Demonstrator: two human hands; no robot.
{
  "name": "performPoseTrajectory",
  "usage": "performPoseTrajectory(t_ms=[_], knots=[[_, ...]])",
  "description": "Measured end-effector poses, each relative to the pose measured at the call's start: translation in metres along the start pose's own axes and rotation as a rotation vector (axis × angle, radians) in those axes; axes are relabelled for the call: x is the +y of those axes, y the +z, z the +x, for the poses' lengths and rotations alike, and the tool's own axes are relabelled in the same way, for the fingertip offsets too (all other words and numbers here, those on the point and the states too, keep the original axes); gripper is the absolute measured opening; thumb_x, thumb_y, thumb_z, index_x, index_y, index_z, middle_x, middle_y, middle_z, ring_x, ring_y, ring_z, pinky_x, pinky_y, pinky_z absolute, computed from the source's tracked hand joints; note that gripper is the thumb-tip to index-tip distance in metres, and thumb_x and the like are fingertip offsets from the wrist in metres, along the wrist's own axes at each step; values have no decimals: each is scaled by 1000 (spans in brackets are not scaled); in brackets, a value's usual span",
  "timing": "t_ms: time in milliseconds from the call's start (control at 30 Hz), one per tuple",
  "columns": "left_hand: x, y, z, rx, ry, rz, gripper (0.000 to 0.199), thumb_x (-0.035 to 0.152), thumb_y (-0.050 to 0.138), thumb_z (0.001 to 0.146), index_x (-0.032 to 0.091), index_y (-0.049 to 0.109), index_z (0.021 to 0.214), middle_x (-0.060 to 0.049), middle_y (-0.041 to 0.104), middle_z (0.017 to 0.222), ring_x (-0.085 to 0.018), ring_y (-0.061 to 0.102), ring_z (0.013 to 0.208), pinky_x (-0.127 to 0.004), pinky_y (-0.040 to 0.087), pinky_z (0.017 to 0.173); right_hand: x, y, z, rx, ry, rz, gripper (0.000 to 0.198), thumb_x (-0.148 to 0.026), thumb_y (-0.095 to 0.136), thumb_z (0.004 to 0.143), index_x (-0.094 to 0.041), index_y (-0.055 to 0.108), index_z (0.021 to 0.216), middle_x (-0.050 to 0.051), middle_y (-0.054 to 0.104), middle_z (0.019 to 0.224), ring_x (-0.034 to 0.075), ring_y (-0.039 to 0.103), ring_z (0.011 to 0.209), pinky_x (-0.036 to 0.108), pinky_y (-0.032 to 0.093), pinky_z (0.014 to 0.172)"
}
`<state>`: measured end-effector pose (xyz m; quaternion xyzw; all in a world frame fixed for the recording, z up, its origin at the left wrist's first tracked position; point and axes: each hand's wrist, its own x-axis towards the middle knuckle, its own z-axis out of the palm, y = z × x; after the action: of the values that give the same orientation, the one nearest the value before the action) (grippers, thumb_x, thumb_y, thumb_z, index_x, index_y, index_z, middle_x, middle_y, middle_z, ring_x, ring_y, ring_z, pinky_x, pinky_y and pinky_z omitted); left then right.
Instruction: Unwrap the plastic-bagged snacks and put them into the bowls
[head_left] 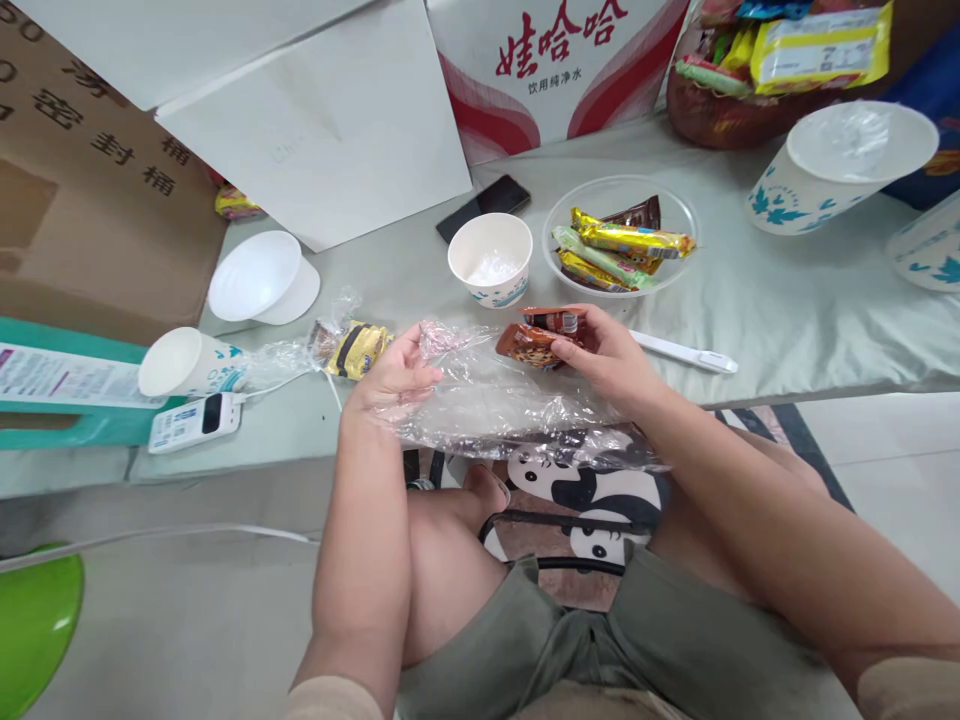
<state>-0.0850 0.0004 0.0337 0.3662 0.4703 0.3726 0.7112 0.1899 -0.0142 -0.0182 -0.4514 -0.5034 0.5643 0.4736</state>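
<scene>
My left hand grips the edge of a clear plastic bag, which spreads between my hands and hangs over the table's front edge. In my right hand, thumb on top, are brown-orange snack packets, held above the bag's right side. A yellow snack packet lies just beyond my left fingers, beside crumpled clear plastic. Past my hands stand a paper bowl with clear plastic inside and a clear round dish of wrapped snack bars. Next to my right wrist lies a white pen-like stick.
A black phone lies behind the paper bowl. White bowls, a tipped paper cup and a white power bank with a cable are at left. Boxes line the back; a snack basket and paper bucket stand at right.
</scene>
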Motion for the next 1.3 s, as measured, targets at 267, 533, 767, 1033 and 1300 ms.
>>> performPoseTrajectory(t_ms=[267,533,767,1033,1300], knots=[[3,-4,11,146,1,-125,42,-4,72,52,18,63,86,-1,76,83,2,32,33,-11,17,31,6,-15,-4,143,-178,129,32,-51,73,86,-30,65,108,1,74,113,22,71,103,43,59,95],[2,-2,16,122,9,-140,40,-5,70,52,16,63,85,2,71,78,3,34,33,-11,18,31,-48,-50,-12,457,-467,-147,29,-48,71,87,-32,66,110,3,72,113,26,70,106,49,57,95],[2,0,17,106,34,-104,37,-1,76,52,16,62,82,6,63,63,2,32,31,-13,19,31,-80,-66,41,421,-362,-1040,55,-35,76,75,-21,60,126,16,66,119,37,61,112,57,49,97],[0,-1,19,110,41,-93,35,1,77,50,14,67,80,1,69,73,1,37,35,-15,22,32,-76,-62,53,178,-348,-1173,30,-40,67,85,-24,67,110,14,68,108,40,59,113,62,37,101],[5,9,16,159,3,-86,31,0,74,49,15,62,73,3,67,67,0,37,34,-15,19,31,-114,-65,64,382,-163,-1149,26,-37,53,96,-17,66,86,11,70,84,26,63,87,41,45,82]])
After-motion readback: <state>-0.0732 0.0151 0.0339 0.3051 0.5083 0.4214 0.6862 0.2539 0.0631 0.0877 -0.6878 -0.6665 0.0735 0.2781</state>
